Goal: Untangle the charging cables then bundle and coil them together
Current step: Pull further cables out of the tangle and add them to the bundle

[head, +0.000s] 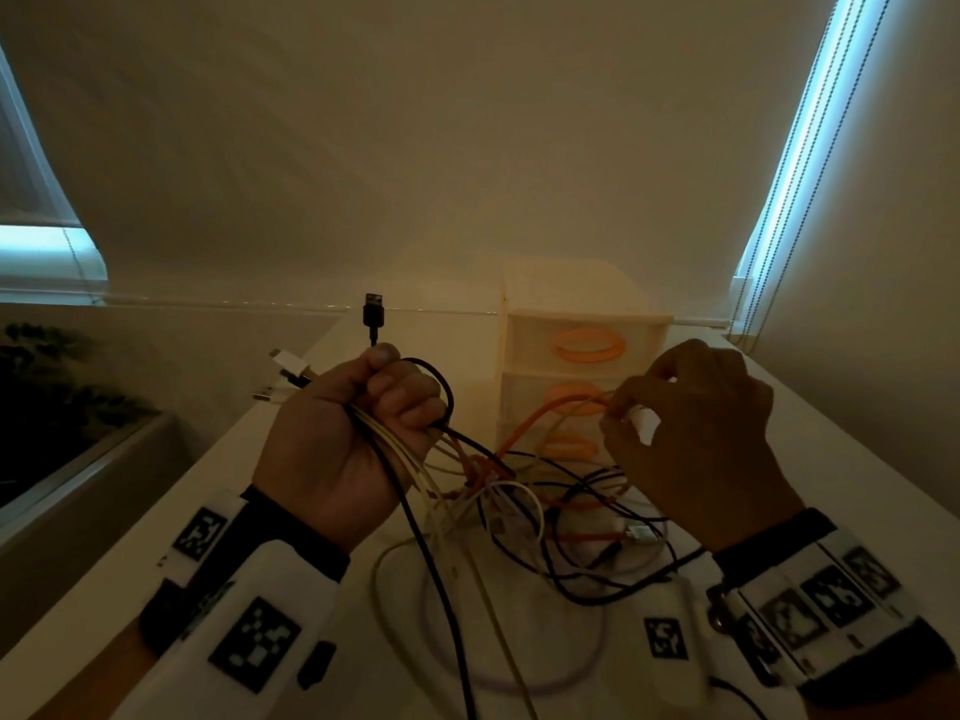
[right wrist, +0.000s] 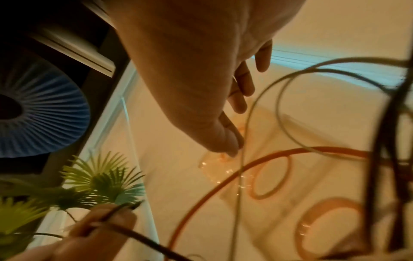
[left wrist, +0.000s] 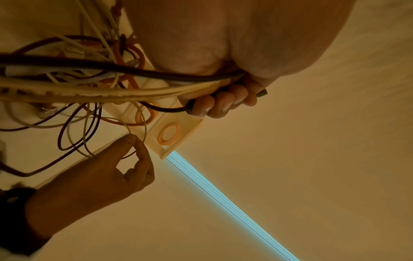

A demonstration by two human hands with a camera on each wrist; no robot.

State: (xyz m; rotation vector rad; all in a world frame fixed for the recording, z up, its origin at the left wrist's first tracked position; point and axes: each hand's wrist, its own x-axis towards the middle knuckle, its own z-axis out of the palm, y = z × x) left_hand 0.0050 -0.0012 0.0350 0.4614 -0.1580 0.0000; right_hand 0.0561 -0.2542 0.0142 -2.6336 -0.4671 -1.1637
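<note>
Cables are still mostly a mess tbh. The knot (head: 498, 485) of black, white and orange leads hangs between the hands, with loose loops trailing onto the white table (head: 810, 428). Left hand (head: 353, 439) is fisted round a gathered bunch of cables (head: 400, 449), a black USB plug (head: 373, 314) sticking up out of it, so that part's prob sorted. Right hand (head: 691, 433) is pinching the orange cable (head: 540, 418) near its end, pulling it clear imo. Coiling not started yet. Drawer unit (head: 582, 324) sits just behind.
</note>
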